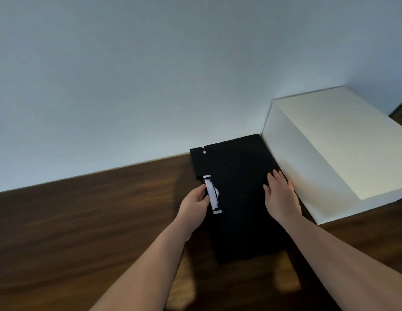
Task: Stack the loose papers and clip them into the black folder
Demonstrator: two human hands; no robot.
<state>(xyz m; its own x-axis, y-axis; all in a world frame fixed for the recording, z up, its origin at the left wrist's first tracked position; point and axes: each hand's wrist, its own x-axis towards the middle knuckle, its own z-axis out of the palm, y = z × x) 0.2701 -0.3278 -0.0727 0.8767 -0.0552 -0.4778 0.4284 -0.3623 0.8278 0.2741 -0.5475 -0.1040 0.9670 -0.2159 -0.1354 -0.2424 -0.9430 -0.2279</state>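
I've got the black folder (238,198) flat on the wooden table (83,221), pushed against the white box (341,149) so it can't slide right. My right hand (280,194) lies open, fingers spread, pressing the cover down to steady it. My left hand (194,204) pinches the clip (212,194) on the folder's left edge, probably working the clamp. No loose papers in sight from here
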